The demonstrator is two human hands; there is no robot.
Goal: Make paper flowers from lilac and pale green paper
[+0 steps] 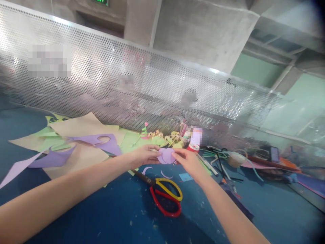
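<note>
Two overlapping purple paper circles are held up between my hands, above the blue table. My left hand pinches the left edge of the circles. On the right edge, the fingers of my right hand are closed. Below my hands lie scissors with one yellow and one red handle, their blades pointing up and left. Thin purple paper offcuts curve on the table between the scissors and my hands. A small blue paper piece lies under my right wrist.
Beige sheets, green paper and purple paper with cut-outs cover the left. Yellow-green curled pieces, a red-and-white container, a tape roll and a phone lie farther back. A perforated metal screen edges the table.
</note>
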